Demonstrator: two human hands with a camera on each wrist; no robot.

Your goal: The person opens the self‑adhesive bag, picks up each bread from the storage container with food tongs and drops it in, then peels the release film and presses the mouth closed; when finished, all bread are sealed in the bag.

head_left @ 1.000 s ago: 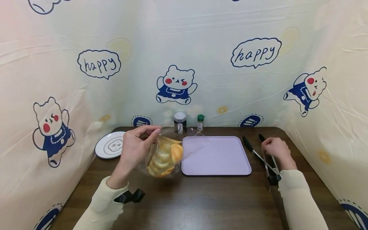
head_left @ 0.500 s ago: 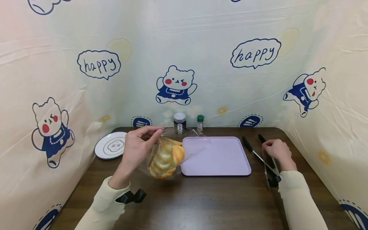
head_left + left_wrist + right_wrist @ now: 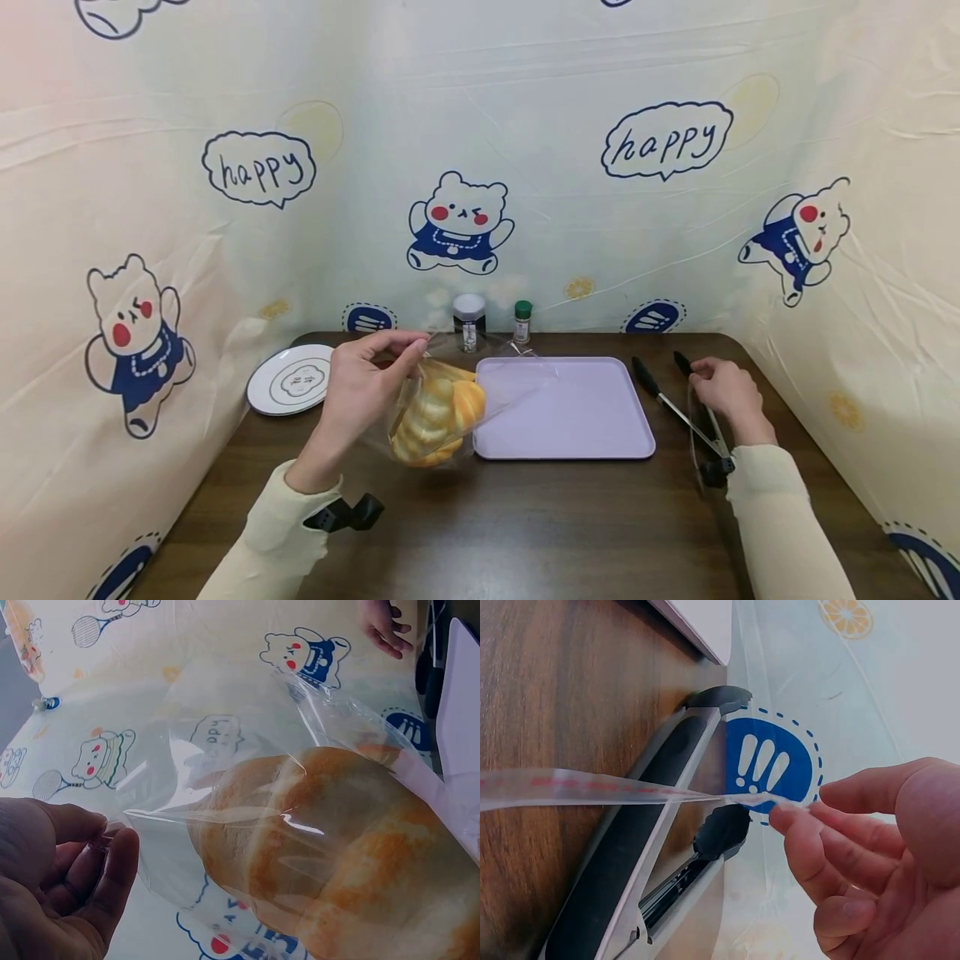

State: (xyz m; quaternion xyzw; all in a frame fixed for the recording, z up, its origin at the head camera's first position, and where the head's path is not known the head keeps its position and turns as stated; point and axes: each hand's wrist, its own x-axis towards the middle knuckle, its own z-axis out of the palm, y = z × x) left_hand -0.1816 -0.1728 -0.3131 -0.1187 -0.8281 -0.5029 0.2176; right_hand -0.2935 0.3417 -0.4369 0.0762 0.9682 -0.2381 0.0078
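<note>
My left hand [image 3: 362, 375] pinches the edge of a clear plastic bag [image 3: 161, 847] between thumb and fingers, above the table's left-middle. Inside the bag is a golden-brown ridged bread [image 3: 431, 421], large in the left wrist view [image 3: 337, 840]. On the right, my right hand [image 3: 726, 390] holds the end of a thin clear plastic strip [image 3: 577, 787] with red marks, which hangs down from the fingertips. Below that hand lie black-and-silver tongs [image 3: 678, 412], spread apart and partly covered by the hand and sleeve.
A lilac tray [image 3: 566, 408] lies between my hands, its left edge behind the bag. At the back left is a white plate [image 3: 273, 379], partly behind my left hand. A white-lidded jar [image 3: 469, 321] and a green-capped bottle [image 3: 522, 322] stand along the back edge.
My left hand and the bagged bread have shifted slightly to the right. My right hand has moved a little to the right, and the strip still hangs from it.
</note>
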